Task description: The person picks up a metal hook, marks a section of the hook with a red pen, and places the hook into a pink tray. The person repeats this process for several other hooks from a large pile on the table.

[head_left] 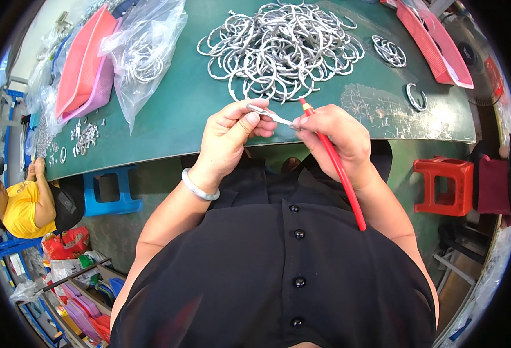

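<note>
My left hand (225, 134) pinches a silver open bangle (275, 117) between thumb and fingers, just beyond the table's near edge. My right hand (341, 138) is closed around a long red pencil-like stick (342, 177) with a yellow band near its top. Its thumb and fingertips also meet the bangle's right end; whether they grip it is hard to make out. A big heap of silver bangles (278, 49) lies on the green table (171, 124), right beyond both hands. A pale bangle (199, 187) circles my left wrist.
Right of the heap are a small bangle stack (389, 51), a single bangle (416, 97) and a pink basket (435, 46). Leftward lie a clear plastic bag (142, 58), pink trays (84, 69) and small silver pieces (84, 138). Stools, blue (113, 206) and red (444, 203), flank me; a person in yellow (24, 206) sits left.
</note>
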`<act>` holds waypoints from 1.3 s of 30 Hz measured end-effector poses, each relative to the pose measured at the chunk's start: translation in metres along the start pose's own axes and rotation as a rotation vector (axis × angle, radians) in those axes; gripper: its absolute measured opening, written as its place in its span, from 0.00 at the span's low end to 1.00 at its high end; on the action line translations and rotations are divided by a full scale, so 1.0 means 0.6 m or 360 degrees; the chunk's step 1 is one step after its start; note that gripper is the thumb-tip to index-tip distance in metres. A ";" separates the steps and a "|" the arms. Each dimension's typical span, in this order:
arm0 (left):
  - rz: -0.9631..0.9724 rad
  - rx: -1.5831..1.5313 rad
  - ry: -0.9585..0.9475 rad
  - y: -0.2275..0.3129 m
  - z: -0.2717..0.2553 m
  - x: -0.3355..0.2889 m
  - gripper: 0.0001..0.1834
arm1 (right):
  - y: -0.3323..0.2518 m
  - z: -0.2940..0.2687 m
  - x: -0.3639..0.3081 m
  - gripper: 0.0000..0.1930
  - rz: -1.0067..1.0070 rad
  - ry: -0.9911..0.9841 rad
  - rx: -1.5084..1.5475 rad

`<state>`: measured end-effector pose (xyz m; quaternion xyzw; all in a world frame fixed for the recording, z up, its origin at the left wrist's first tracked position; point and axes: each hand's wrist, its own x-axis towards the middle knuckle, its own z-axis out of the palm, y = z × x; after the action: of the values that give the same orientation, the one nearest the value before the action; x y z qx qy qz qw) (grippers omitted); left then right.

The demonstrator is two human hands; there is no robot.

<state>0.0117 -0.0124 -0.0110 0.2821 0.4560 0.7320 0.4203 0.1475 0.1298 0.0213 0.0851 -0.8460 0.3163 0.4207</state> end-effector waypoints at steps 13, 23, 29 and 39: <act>0.1140 0.1439 -0.0055 0.029 0.033 -0.003 0.10 | 0.032 0.003 -0.055 0.16 0.0671 0.0126 0.0630; 0.1701 0.1985 -0.0236 0.032 0.020 -0.007 0.18 | 0.028 0.005 -0.047 0.14 0.0600 0.0360 0.0702; 0.1793 0.2048 -0.0253 0.031 0.014 -0.004 0.20 | 0.025 -0.001 -0.044 0.14 0.0525 0.0365 0.0543; 0.1584 0.1869 -0.0192 0.022 0.021 0.006 0.18 | 0.033 -0.015 -0.034 0.12 0.0388 0.0225 0.0297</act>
<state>0.0152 -0.0066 0.0061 0.6701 0.5653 0.4561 -0.1528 0.1579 0.1481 0.0006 -0.0019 -0.7852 0.4474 0.4280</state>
